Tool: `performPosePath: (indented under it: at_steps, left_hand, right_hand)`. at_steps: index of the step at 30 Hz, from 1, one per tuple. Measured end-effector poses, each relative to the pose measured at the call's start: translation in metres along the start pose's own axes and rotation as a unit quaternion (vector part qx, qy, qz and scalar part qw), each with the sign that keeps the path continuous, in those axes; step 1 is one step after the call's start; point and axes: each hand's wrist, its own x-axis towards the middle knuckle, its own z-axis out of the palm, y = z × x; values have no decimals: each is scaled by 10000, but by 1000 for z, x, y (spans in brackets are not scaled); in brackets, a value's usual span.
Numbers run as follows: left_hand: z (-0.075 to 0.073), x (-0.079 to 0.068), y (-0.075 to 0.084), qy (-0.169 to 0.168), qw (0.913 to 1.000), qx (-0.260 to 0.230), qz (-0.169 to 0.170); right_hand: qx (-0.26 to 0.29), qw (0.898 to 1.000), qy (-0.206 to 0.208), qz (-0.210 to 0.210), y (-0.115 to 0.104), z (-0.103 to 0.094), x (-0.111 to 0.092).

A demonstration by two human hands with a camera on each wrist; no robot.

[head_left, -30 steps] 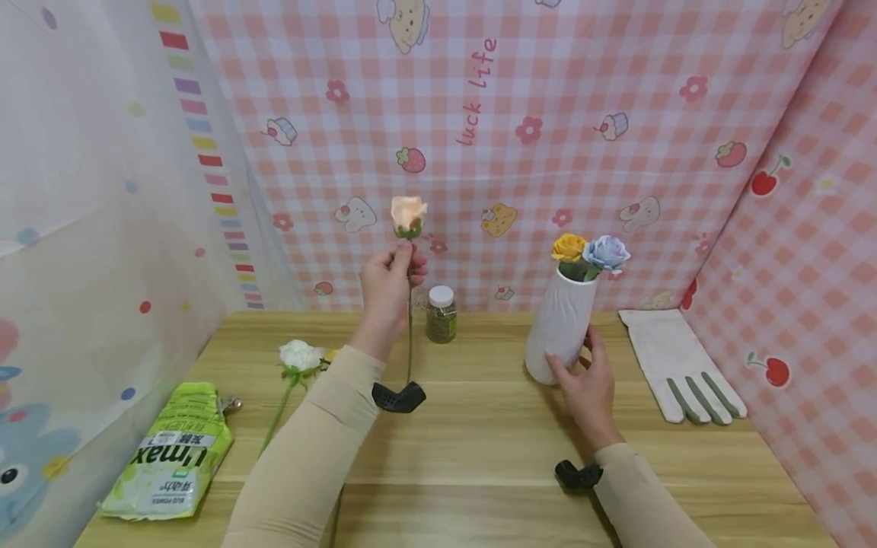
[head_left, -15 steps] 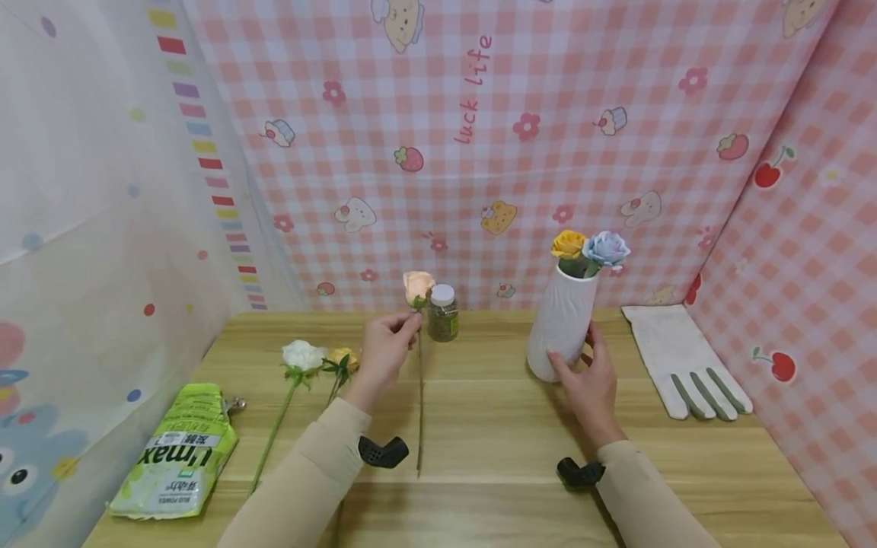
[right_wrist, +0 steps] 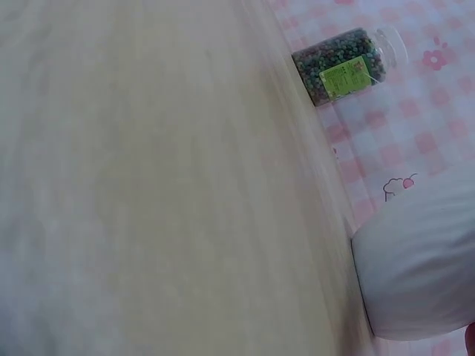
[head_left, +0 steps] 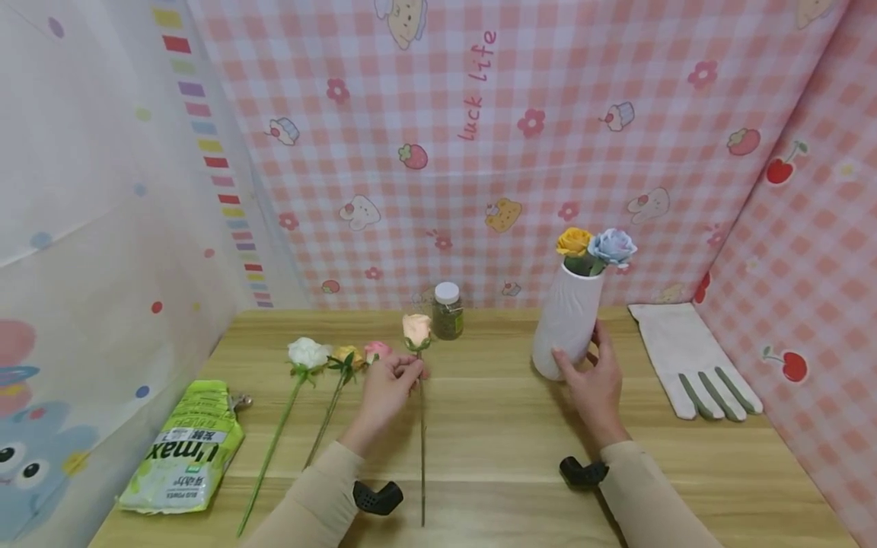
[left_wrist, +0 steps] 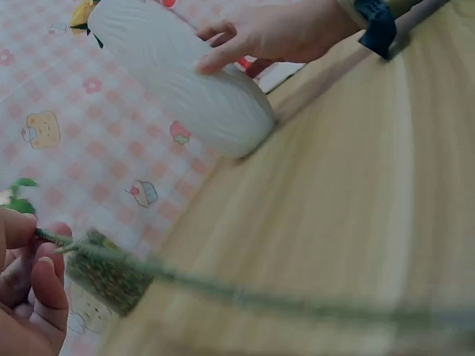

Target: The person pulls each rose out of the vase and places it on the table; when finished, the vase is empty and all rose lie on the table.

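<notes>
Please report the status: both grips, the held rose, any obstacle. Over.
Left grip pinching peach rose by its stem. Right grip holding white vase, yellow rose and blue rose inside. Jar close to peach rose, might get brushed.

Peach rose (head_left: 416, 330) left of vase (head_left: 567, 323)

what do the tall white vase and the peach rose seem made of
The tall white vase looks ceramic, possibly plastic: smooth, soft sheen, wavy moulded relief. The peach long-stemmed rose might be fabric, given its matte petals, but a real bloom can't be excluded.
</notes>
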Motion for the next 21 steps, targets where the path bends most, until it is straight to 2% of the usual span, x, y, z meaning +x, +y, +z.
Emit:
performPosePath:
  at_steps: [7, 12, 17, 21]
  left_hand:
    - [3, -6, -27, 94, 9992, 185, -334]
    - [3, -7, -38, 372, 9964, 474, -592]
    - [-1, -8, -45, 719, 9889, 1222, -450]
    - [-5, -9, -49, 859, 9839, 1544, -276]
  right_hand:
    - [242, 9995, 220, 53, 6, 2, 2]
    - [501, 9980, 321, 228, 6, 3, -1]
    - [568, 9969, 406, 362, -16, 2, -7]
    - [544, 9967, 458, 398, -32, 0, -12]
